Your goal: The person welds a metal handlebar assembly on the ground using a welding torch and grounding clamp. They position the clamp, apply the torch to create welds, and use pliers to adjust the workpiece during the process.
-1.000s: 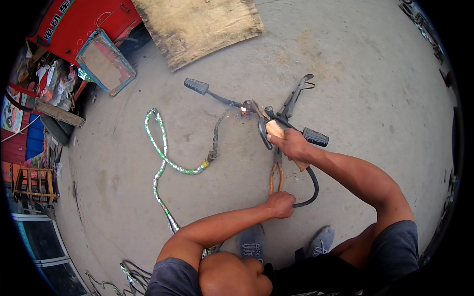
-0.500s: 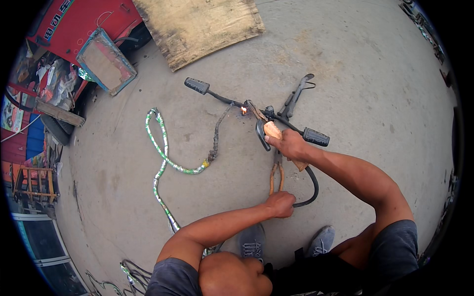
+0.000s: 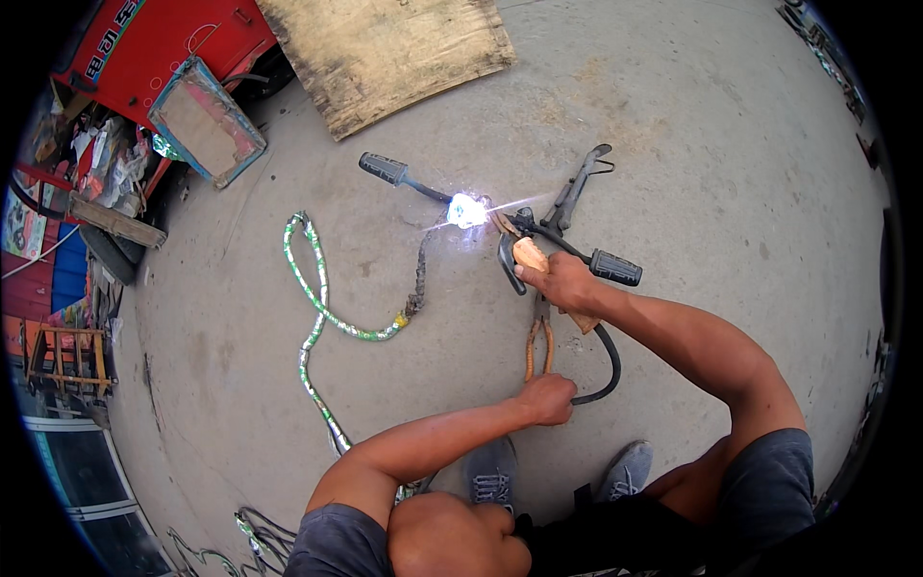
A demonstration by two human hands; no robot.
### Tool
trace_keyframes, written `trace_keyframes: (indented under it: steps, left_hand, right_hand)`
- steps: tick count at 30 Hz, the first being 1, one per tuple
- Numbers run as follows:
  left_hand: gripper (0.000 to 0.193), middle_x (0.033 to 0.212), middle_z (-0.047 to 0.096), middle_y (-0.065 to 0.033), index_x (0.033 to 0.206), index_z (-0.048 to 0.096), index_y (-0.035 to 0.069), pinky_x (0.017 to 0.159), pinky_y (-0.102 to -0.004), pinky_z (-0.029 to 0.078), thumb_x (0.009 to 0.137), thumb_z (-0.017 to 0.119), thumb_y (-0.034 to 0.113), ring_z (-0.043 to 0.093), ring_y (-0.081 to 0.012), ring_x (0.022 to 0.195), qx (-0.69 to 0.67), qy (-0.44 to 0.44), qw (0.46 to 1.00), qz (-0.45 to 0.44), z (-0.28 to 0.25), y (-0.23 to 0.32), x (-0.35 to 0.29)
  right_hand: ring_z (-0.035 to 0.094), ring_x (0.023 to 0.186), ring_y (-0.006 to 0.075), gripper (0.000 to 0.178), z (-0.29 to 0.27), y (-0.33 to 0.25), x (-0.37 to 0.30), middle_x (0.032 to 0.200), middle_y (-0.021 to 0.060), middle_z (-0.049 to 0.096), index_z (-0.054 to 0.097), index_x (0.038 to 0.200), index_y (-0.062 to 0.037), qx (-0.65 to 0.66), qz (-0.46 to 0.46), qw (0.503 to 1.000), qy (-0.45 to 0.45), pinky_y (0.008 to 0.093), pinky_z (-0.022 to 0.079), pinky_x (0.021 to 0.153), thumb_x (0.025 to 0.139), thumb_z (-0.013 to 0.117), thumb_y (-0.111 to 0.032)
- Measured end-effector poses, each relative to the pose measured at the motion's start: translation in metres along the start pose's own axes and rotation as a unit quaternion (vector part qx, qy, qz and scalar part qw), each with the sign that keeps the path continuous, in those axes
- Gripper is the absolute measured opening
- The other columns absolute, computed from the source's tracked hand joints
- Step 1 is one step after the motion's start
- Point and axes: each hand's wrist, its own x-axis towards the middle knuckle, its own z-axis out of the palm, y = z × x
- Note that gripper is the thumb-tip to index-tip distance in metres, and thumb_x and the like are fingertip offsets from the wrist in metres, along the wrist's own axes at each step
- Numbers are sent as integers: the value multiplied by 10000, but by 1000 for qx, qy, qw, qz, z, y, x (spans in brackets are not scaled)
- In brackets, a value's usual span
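A footrest bar point(image 3: 423, 188) with two ribbed black rubber pegs lies on the ground, a side stand point(image 3: 580, 188) joined to it. White arc light point(image 3: 468, 211) glares on the bar, hiding the spot beneath, with sparks streaking right. My right hand point(image 3: 565, 283) is closed around the tan grip of a welding electrode holder point(image 3: 530, 254), its black lever toward the left. Nearer me, my left hand point(image 3: 548, 397) is closed on the orange-brown handles of pliers point(image 3: 538, 348); their jaws reach toward the bar, partly hidden by the right hand.
A green-and-silver wrapped cable point(image 3: 312, 332) loops on the concrete at left, its dark end reaching the bar. A black cable point(image 3: 613, 370) curves beside my hands. A plywood sheet point(image 3: 394, 58), a framed panel point(image 3: 209, 120) and a red vehicle point(image 3: 173, 43) lie beyond; my shoes point(image 3: 490, 476) are close.
The small orange flame on the bar has given way to a bright white arc with sparks. Both hands hold nearly the same places.
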Motion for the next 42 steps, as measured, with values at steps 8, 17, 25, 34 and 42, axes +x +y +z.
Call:
trace_keyframes:
  steps: [8,17,25,34,42]
  left_hand:
    - [202,856,670,-235,806,667,9,790,-517,521,732,602,185,651,-415,876,0,-11,1000,-10,-1,1,0]
    - [200,853,667,-243,811,668,3,786,-513,522,728,600,171,649,-422,869,-6,-1,1000,-9,-6,4,-4]
    - [180,811,660,-242,781,675,-3,735,-517,517,704,607,144,646,-429,813,-9,6,1000,2,4,-1,1]
    - [188,825,667,-240,793,681,1,737,-515,519,706,598,146,650,-426,818,-3,-4,1000,-3,-3,5,0]
    - [184,862,678,-240,802,688,-5,760,-506,528,722,583,123,659,-421,855,-1,-19,1000,-13,-9,9,-2]
  right_hand:
    - [665,558,273,743,1,2,0,629,192,624,635,697,96,2,-4,1000,4,398,524,529,865,601,-626]
    - [677,611,301,750,3,2,3,649,201,632,646,701,92,-13,-3,1000,4,412,532,592,863,592,-639]
    - [679,601,296,767,-4,4,3,703,211,648,646,822,110,5,1,1000,-6,398,536,550,849,601,-655]
    - [672,558,272,765,0,8,1,665,185,642,641,794,111,7,-9,1000,4,379,532,501,858,595,-650]
    - [667,546,266,747,1,3,-1,636,173,631,642,731,81,8,10,1000,-1,390,531,512,859,590,-654]
